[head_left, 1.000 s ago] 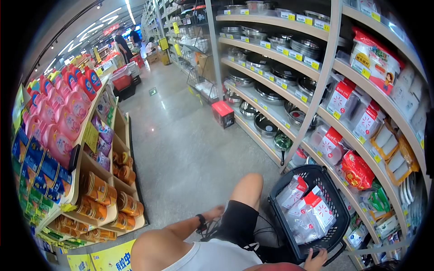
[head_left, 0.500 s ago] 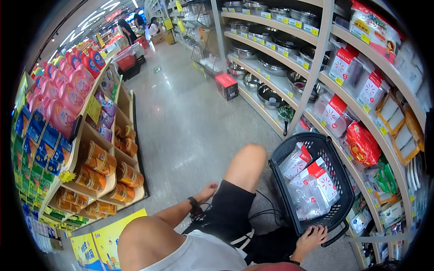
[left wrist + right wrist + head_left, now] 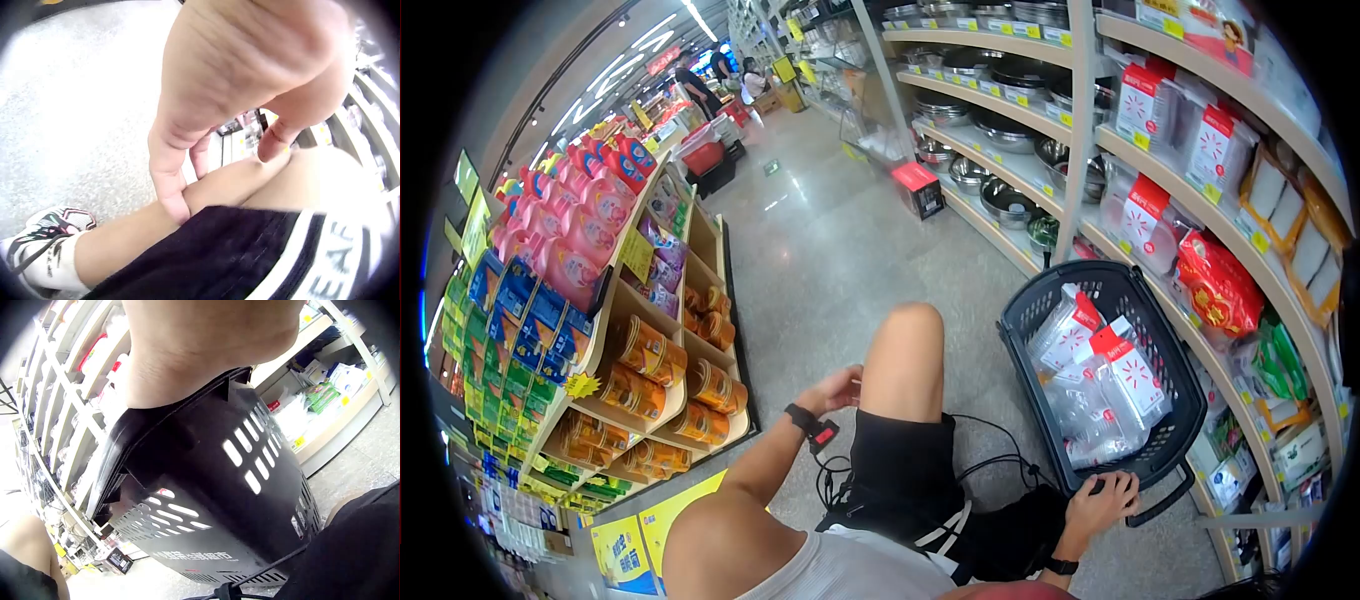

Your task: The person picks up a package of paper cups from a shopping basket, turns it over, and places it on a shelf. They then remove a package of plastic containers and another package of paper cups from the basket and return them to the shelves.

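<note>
My right hand (image 3: 1108,497) grips the near rim of a dark shopping basket (image 3: 1025,345), its fingers bent over the edge. In the right wrist view that hand (image 3: 206,350) covers part of the rim, above the slotted basket wall (image 3: 206,487). Inside the basket lie several clear plastic packs (image 3: 1080,405) with red and white labels. Beside the raised bare knee (image 3: 910,345), my left hand (image 3: 837,388) has loosely bent fingers and holds nothing. In the left wrist view its fingertips (image 3: 175,209) are right at the leg, near the black shorts (image 3: 194,250).
Shelves (image 3: 990,130) of steel pans and packaged goods line the right side. On the left stands a display of pink bottles (image 3: 565,265) and orange-lidded jars (image 3: 650,350). A red box (image 3: 917,188) sits on the aisle floor (image 3: 820,270). Dark cords (image 3: 990,455) lie near the basket.
The head view has shifted, so the basket appears higher. My left hand has come forward beside the knee. The right hand stays at the basket's rim, its fingers now bent further over it.
</note>
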{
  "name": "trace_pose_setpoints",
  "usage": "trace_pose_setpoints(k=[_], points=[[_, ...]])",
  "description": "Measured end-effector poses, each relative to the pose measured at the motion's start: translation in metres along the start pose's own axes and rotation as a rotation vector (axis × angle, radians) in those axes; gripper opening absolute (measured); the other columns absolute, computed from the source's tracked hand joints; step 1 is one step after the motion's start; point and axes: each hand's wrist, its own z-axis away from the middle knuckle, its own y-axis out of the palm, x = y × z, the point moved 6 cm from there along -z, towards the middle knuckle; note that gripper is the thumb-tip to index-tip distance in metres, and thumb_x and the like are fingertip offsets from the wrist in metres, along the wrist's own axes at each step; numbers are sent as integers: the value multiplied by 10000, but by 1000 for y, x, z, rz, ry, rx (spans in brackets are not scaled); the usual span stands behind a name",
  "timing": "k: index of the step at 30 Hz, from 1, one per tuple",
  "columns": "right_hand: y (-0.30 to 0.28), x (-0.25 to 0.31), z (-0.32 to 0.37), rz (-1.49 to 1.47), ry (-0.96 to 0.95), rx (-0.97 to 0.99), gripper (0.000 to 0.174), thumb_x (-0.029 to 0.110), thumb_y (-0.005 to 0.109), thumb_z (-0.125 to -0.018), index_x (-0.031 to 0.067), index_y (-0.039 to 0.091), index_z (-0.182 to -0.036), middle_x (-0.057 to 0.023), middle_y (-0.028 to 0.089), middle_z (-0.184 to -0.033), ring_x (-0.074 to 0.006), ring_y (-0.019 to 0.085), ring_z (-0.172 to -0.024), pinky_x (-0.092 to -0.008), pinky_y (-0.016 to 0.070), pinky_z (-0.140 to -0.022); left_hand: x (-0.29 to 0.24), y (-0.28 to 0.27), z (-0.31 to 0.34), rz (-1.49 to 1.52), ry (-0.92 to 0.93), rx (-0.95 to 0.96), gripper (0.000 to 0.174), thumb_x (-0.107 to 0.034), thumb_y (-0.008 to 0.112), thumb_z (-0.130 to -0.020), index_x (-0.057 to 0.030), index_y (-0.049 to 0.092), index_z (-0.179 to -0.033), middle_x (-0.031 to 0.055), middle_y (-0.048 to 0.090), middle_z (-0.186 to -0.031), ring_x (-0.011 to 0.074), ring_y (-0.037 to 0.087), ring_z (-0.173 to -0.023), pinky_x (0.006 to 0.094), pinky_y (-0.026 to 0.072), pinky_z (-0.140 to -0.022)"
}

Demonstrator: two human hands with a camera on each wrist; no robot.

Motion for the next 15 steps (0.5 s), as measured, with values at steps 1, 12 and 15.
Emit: trace_pose_setpoints(k=[1, 12, 15], points=[[-2, 1, 0, 8, 13, 17, 216, 220, 629, -810, 9, 635, -853, -124, 585, -1135, -349, 448, -1312, -549, 261, -1088, -16, 11, 20, -47, 0, -77, 459, -312, 434, -1062, -9, 525, -1394, 176, 589, -1388, 254, 629, -1180, 401, 522, -1013], [1, -2, -3, -61, -43, -19, 190, 232, 628, -818, 50, 615, -872, -117, 593, -1105, -362, 466, -1299, -572, 263, -1061, 41, 30, 9, -149, 158, -344, 504, -366, 432, -1064, 18, 520, -1379, 188, 623, -1332, 270, 667, -1124, 427, 559, -958], [1, -2, -4, -51, -49, -40, 183, 246, 637, -816, 74, 619, -873, -92, 605, -1108, -340, 488, -1284, -562, 278, -1051, 7, 38, 32, -128, 159, -305, 503, -363, 430, -1066, 21, 521, -1378, 197, 632, -1315, 283, 678, -1104, 434, 575, -930]])
